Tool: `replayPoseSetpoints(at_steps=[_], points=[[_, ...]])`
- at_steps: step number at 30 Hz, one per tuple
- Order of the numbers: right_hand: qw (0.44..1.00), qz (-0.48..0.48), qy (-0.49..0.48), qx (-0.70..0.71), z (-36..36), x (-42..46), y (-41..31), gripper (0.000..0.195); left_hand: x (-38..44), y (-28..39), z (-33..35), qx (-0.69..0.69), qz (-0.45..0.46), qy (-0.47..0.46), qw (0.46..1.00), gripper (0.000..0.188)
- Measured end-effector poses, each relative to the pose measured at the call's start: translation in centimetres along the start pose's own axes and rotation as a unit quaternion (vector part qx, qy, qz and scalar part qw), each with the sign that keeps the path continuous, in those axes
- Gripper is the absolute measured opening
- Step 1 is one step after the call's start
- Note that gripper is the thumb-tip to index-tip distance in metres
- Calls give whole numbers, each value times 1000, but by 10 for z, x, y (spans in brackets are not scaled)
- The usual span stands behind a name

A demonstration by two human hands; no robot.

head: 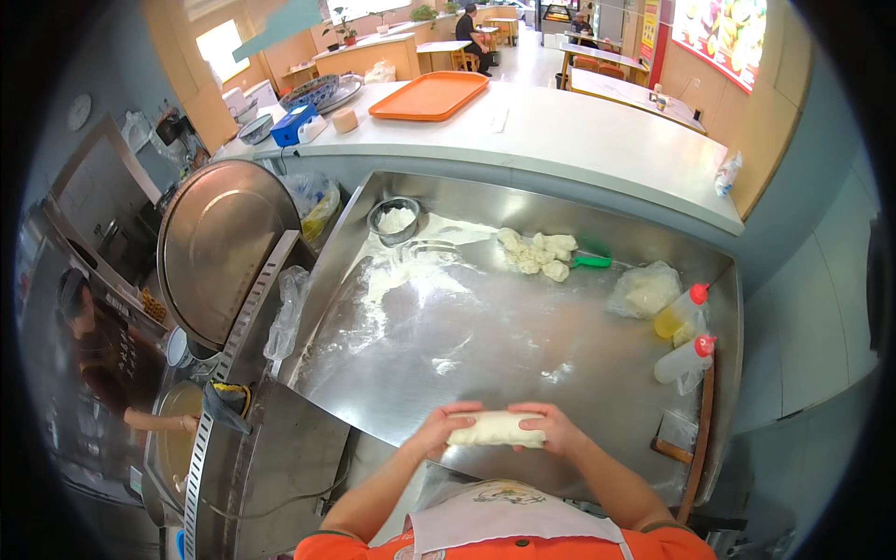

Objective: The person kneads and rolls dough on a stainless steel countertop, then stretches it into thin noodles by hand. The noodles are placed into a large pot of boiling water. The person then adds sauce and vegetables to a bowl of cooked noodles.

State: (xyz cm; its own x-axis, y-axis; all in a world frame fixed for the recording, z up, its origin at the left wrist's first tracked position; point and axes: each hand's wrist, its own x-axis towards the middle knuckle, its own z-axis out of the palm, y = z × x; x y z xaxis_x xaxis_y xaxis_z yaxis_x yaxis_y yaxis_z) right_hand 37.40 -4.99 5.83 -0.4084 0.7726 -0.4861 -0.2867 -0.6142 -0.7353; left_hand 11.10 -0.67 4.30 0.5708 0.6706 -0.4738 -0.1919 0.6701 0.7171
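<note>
A thick roll of pale dough (497,429) is held level near the front edge of the stainless steel worktop (483,336). My left hand (441,428) grips its left end and my right hand (553,428) its right end, thumbs on the near side. Farther back lie several torn dough pieces (539,253) beside a green-handled tool (591,261). At the back left, a bowl of flour (395,218) stands by a scattered patch of flour (413,273). To the right is a plastic bag with a pale lump (647,290), near a squeeze bottle of yellow liquid (680,311) and a whitish squeeze bottle (684,360).
Raised steel walls border the worktop. A scraper with a wooden handle (673,449) and a long wooden stick (700,434) lie at the right. A large round metal lid (224,245) stands left. A co-worker (105,350) reaches over a pot there. Orange trays (430,96) rest on the counter behind.
</note>
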Motion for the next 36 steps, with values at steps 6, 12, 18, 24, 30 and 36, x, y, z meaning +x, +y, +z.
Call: replayPoseSetpoints(at_steps=[6,12,18,24,30,36], points=[[794,-369,45,-481,102,45,-91,70,-30,142,-46,410,330,-35,850,51],[641,-304,55,-703,84,140,4,62,15,88,-195,637,302,-115,700,60],[666,-145,341,-647,80,103,52,61,75,126,-274,645,255,314,648,83],[562,32,430,-706,68,84,109,66,214,198,-245,665,222,299,648,91],[549,-8,444,-708,63,83,112,67,272,190,-167,607,254,217,721,86],[561,-66,459,-686,67,77,106,64,225,116,-141,513,303,87,799,83]])
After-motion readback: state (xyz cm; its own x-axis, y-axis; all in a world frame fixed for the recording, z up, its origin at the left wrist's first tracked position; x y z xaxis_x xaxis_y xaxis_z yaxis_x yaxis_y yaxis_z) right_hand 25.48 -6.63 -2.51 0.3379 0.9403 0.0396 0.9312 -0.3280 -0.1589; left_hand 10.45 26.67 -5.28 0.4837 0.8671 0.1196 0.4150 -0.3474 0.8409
